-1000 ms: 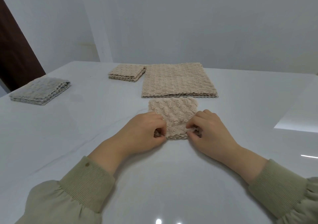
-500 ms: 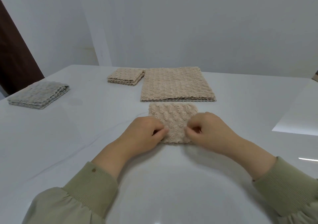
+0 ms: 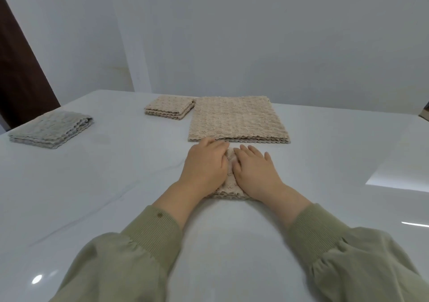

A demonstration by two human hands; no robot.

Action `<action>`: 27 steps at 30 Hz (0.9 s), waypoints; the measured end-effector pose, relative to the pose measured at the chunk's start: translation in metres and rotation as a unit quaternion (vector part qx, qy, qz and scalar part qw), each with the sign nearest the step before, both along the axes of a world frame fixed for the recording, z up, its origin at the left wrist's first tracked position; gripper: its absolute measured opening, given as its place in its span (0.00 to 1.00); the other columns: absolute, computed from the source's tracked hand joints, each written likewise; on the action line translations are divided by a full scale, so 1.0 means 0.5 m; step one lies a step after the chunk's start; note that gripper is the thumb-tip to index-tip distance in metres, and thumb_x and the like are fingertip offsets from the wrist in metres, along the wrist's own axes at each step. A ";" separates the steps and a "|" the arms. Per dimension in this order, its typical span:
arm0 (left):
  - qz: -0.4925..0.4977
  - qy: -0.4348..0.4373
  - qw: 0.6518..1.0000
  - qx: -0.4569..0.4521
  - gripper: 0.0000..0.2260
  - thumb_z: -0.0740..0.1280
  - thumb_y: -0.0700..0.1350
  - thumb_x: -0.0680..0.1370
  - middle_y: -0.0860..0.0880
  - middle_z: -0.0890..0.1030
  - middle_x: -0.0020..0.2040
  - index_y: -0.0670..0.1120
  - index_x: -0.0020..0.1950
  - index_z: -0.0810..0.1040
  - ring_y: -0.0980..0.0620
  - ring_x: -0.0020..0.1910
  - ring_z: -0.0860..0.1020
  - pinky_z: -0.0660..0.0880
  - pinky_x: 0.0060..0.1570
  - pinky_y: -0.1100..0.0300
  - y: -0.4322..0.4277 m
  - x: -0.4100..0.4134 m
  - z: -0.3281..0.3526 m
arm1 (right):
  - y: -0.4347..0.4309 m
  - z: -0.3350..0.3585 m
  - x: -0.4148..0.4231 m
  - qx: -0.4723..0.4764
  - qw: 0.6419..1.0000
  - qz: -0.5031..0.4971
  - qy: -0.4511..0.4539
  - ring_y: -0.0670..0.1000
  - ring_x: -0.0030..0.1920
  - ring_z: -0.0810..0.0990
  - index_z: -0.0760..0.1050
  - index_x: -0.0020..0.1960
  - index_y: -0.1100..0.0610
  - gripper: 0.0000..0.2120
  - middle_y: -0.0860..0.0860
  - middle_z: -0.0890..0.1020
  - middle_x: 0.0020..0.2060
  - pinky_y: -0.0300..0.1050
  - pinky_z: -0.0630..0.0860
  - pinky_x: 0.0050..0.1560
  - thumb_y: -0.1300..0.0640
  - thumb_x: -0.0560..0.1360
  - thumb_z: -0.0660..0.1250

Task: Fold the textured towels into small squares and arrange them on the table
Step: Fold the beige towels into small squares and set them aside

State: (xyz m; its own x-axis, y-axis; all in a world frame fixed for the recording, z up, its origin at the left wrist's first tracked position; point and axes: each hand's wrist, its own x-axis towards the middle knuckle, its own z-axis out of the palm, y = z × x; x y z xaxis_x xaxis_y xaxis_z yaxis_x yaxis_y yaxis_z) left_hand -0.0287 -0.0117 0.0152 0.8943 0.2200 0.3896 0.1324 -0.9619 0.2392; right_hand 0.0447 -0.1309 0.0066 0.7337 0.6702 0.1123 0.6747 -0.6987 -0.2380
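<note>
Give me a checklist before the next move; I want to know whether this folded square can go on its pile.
1. Hands flat on the folded towel: ok; left hand and right hand press it.
2. Layers lined up: cannot tell; the hands cover most of it.
3. Top of the beige folded pile bare and tidy: ok.
4. Separate grey pile kept apart: ok.
5. More to fold in the unfolded stack behind: ok.

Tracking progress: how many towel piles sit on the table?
4: grey pile left; small beige pile at back; large beige stack beside it; folded towel under left hand and right hand. Layers per pile unclear.
</note>
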 end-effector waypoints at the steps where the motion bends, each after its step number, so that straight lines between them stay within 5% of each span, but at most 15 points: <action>1: 0.006 0.075 0.997 0.017 0.22 0.48 0.48 0.80 0.49 0.65 0.74 0.45 0.74 0.63 0.49 0.73 0.59 0.59 0.69 0.51 0.004 0.004 -0.009 | -0.002 -0.002 0.000 -0.001 1.000 0.001 0.006 0.51 0.76 0.52 0.57 0.75 0.54 0.23 0.51 0.58 0.76 0.58 0.47 0.73 0.51 0.82 0.45; 3: 0.009 0.197 0.980 0.006 0.24 0.46 0.51 0.82 0.51 0.49 0.78 0.47 0.77 0.50 0.51 0.77 0.46 0.48 0.73 0.47 0.015 0.004 -0.021 | -0.007 -0.004 0.004 -0.009 1.000 0.003 0.021 0.50 0.76 0.50 0.54 0.76 0.54 0.24 0.49 0.56 0.76 0.59 0.46 0.74 0.49 0.82 0.45; 7: -0.016 0.248 0.969 -0.010 0.27 0.45 0.57 0.82 0.54 0.40 0.78 0.50 0.78 0.42 0.54 0.76 0.39 0.43 0.73 0.47 0.038 -0.012 -0.020 | -0.017 -0.004 0.019 -0.022 0.998 0.004 0.052 0.47 0.76 0.47 0.51 0.77 0.55 0.25 0.48 0.53 0.77 0.59 0.44 0.73 0.47 0.82 0.43; 13: -0.016 0.253 0.967 -0.008 0.31 0.44 0.63 0.79 0.55 0.38 0.77 0.52 0.77 0.39 0.53 0.76 0.38 0.42 0.74 0.49 0.066 -0.041 -0.025 | -0.033 0.001 0.040 -0.019 0.996 -0.006 0.092 0.47 0.76 0.48 0.51 0.77 0.54 0.25 0.48 0.52 0.77 0.59 0.42 0.73 0.46 0.82 0.43; 16: -0.017 0.249 0.968 -0.009 0.31 0.44 0.64 0.79 0.55 0.38 0.77 0.52 0.77 0.39 0.53 0.76 0.38 0.42 0.74 0.50 0.067 -0.045 -0.025 | -0.041 0.001 0.057 0.027 0.995 -0.044 0.086 0.50 0.75 0.54 0.59 0.74 0.56 0.23 0.50 0.61 0.74 0.59 0.47 0.73 0.49 0.82 0.45; 20: -0.018 0.251 0.968 -0.011 0.31 0.45 0.63 0.79 0.55 0.38 0.77 0.52 0.77 0.39 0.53 0.76 0.38 0.42 0.74 0.49 0.068 -0.043 -0.027 | -0.040 0.003 0.074 0.065 0.990 -0.101 0.067 0.55 0.67 0.66 0.72 0.58 0.56 0.19 0.52 0.75 0.61 0.61 0.57 0.68 0.46 0.80 0.49; 25: -0.023 0.243 0.970 -0.017 0.32 0.45 0.63 0.79 0.54 0.38 0.77 0.51 0.77 0.39 0.53 0.76 0.38 0.42 0.74 0.49 0.068 -0.044 -0.025 | -0.038 0.019 0.073 0.080 0.987 -0.097 0.102 0.54 0.56 0.71 0.67 0.49 0.54 0.17 0.49 0.74 0.47 0.58 0.63 0.65 0.40 0.76 0.59; 27: -0.024 0.220 0.975 -0.032 0.33 0.48 0.63 0.79 0.54 0.39 0.77 0.51 0.77 0.39 0.54 0.76 0.39 0.43 0.75 0.49 0.068 -0.045 -0.023 | -0.042 0.029 0.064 0.143 0.975 -0.073 0.156 0.52 0.47 0.74 0.66 0.50 0.55 0.15 0.47 0.74 0.41 0.47 0.71 0.54 0.44 0.76 0.64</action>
